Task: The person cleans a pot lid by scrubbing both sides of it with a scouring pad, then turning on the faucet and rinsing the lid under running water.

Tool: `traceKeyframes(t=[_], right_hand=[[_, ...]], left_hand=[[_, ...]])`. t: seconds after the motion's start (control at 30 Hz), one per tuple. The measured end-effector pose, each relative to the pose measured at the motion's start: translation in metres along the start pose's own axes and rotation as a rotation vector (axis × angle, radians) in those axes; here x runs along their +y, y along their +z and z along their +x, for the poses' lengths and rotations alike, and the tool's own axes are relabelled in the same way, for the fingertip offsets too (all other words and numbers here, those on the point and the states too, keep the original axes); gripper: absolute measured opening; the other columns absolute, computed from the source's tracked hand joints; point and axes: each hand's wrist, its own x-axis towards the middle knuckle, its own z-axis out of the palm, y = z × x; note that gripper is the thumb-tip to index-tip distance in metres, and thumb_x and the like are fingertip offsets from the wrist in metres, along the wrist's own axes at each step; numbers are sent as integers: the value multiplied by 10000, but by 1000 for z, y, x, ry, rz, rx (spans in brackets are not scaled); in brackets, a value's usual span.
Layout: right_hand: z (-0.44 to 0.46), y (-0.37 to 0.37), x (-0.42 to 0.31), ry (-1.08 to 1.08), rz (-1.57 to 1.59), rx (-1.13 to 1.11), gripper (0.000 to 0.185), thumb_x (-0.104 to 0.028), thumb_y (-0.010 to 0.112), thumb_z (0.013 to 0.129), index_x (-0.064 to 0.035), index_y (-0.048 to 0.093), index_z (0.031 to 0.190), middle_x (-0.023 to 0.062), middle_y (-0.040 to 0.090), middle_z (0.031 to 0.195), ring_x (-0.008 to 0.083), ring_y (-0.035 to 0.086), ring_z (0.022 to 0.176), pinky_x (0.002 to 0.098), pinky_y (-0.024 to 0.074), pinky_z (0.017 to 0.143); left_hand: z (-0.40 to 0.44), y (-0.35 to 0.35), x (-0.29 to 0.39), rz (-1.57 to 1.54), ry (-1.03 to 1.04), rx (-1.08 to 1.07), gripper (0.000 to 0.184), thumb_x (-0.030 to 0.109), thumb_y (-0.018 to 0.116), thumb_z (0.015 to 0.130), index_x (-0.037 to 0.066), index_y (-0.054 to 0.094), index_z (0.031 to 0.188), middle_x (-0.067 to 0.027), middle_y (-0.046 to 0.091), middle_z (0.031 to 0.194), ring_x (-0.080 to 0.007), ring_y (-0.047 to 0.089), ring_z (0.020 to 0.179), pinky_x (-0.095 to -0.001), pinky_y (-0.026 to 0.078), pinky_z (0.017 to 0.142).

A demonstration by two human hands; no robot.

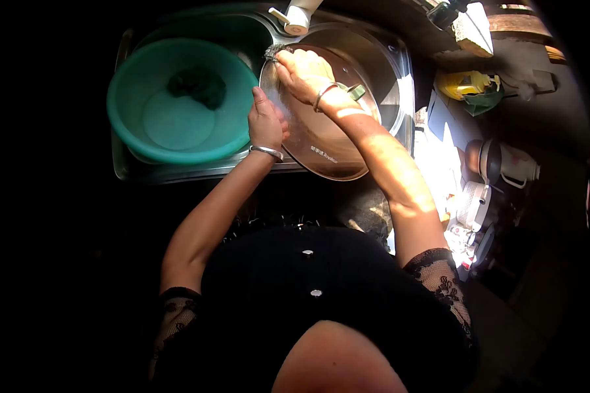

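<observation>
A large round glass pot lid (318,134) with a metal rim and printed lettering leans over the right part of the sink. My left hand (267,121) grips its left edge, thumb on the near side of the rim; some of its fingers are hard to make out. At the lid's upper left rim, my right hand (306,73) is closed on a grey steel wool scrubber (276,52) and presses it against the edge. The lid's knob (356,92) shows just beyond my right wrist.
A green plastic basin (128,134) with a dark cloth (200,88) inside stands in the left part of the metal sink (405,98). Above hangs a white faucet (296,26). To the right are a yellow pump bottle (462,84) and a mug-like container (518,164).
</observation>
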Motion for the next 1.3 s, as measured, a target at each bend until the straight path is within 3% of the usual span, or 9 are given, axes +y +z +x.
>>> traceKeyframes(t=[0.1,0.27,0.37,0.5,0.63,0.8,0.83,0.97,1.3], right_hand=[[21,-13,11,211,-27,-284,288,-322,453,885,-122,587,1042,177,625,1039,371,559,1019,448,440,872],[-32,-26,-37,-103,89,-186,240,-312,492,870,-151,605,1007,172,606,892,366,573,851,460,461,757],[-8,0,2,-45,-14,-99,265,-330,490,871,-151,604,1029,175,611,906,366,574,880,459,460,775],[20,-15,26,290,-10,-382,360,-368,429,904,-149,585,1142,140,614,1115,327,555,1069,436,433,905],[7,-39,40,298,40,-191,378,-393,452,898,-144,580,1152,138,623,1097,335,558,1055,417,441,887],[-44,-83,49,610,167,162,374,-405,500,887,-155,576,1154,104,656,919,272,623,884,355,461,807],[-54,-86,49,711,265,138,352,-396,489,878,-173,577,1135,116,643,1043,325,588,1001,395,445,880],[-95,-52,75,649,275,413,297,-293,524,889,-102,575,1112,150,636,1036,335,593,990,385,459,864],[-110,-29,88,685,435,587,365,-319,575,868,-81,555,1145,199,636,1031,356,609,968,397,474,841]], left_hand=[[-12,7,6,45,-34,34,561,634,230,925,160,266,628,42,282,540,-77,304,416,-225,214,358],[-4,3,-2,92,2,31,584,629,235,927,109,462,786,50,357,582,-71,333,432,-218,266,361],[-6,4,-3,101,-23,70,559,642,273,913,116,419,788,34,362,577,-82,342,425,-234,282,357],[-6,1,-11,69,-39,51,530,633,292,915,138,337,729,20,337,546,-94,315,400,-255,263,353],[4,-6,-14,77,-35,14,526,600,307,929,118,348,723,12,342,546,-102,337,391,-267,292,337],[11,0,-7,149,-21,7,513,545,315,950,86,377,728,-5,366,553,-121,383,403,-286,340,339],[10,2,-6,166,-25,5,501,525,320,955,80,385,735,-11,374,557,-125,393,407,-290,347,341],[9,10,-10,257,-11,55,437,432,342,973,52,414,770,-30,403,571,-139,416,417,-303,379,354],[3,8,-30,307,-98,-161,334,348,355,988,39,424,882,-71,460,626,-214,509,514,-372,501,496]])
